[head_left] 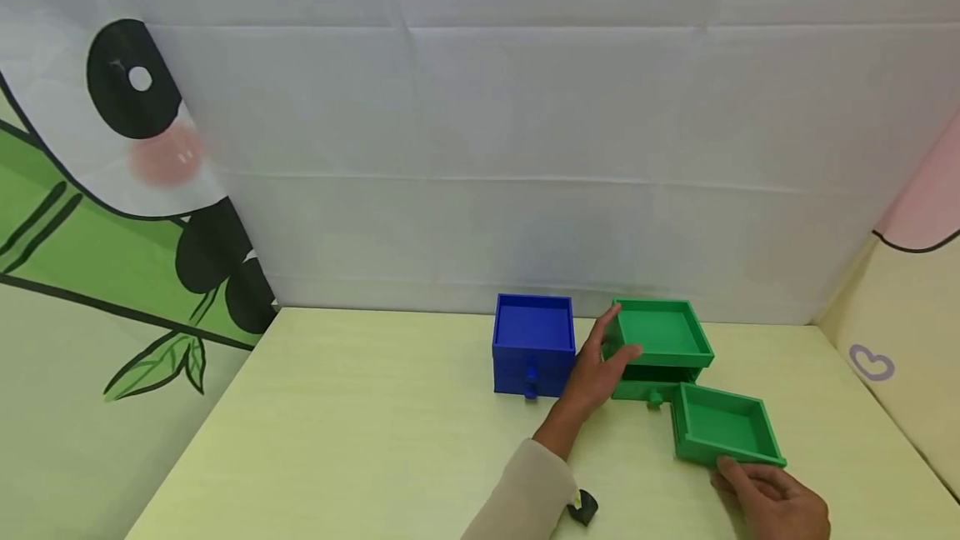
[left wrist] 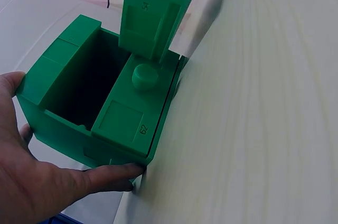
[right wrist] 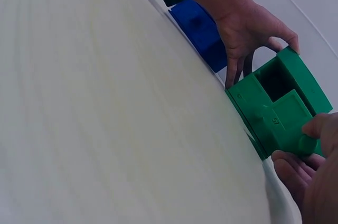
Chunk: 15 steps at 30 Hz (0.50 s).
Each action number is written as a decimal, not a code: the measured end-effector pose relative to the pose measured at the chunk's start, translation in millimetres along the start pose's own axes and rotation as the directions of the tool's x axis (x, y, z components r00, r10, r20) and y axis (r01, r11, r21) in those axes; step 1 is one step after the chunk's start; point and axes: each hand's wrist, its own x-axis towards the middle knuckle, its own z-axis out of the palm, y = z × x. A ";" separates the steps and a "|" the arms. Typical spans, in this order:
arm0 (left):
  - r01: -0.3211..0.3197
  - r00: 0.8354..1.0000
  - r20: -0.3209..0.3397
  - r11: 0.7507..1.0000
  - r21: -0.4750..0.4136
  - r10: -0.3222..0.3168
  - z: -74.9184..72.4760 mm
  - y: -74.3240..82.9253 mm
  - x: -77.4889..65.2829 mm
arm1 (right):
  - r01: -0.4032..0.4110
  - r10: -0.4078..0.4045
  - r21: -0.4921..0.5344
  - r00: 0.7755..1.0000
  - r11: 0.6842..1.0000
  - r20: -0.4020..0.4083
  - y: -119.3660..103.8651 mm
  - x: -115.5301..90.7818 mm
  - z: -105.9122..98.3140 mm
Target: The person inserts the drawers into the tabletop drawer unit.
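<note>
A small green drawer cabinet (head_left: pixel 663 332) stands near the back wall, its upper slot dark and hollow and its lower drawer (left wrist: pixel 124 121) closed. My left hand (head_left: pixel 594 373) holds the cabinet by its left side, fingers and thumb spread along the edges. A green drawer (head_left: pixel 727 423), out in front and to the right of the cabinet, shows no contents. At its front my right hand (head_left: pixel 776 498) pinches the drawer by the round knob (right wrist: pixel 307 143). In the right wrist view, the drawer's far end overlaps the slot; whether it sits inside cannot be told.
A blue drawer cabinet (head_left: pixel 533 348) stands just left of my left hand. A black object (head_left: pixel 583 507), partly hidden, shows beside the left sleeve (head_left: pixel 528 490). The pale tabletop (head_left: pixel 337 423) meets a printed cloth wall (head_left: pixel 465 232) at the back.
</note>
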 end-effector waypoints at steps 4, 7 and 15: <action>-0.010 1.000 0.003 1.000 -0.008 0.010 0.7 0.2 0.4 | 0.053 -0.054 -0.025 0.998 0.998 -0.037 -1.1 -5.1 3.6; -0.016 1.000 0.000 1.000 -0.012 0.016 1.0 0.4 1.3 | 0.090 -0.093 -0.055 0.994 0.994 -0.056 -1.3 -5.8 5.1; -0.012 1.000 -0.007 1.000 -0.014 0.012 1.2 -1.6 0.9 | 0.085 -0.088 -0.050 0.994 0.995 -0.068 -1.7 -6.8 6.5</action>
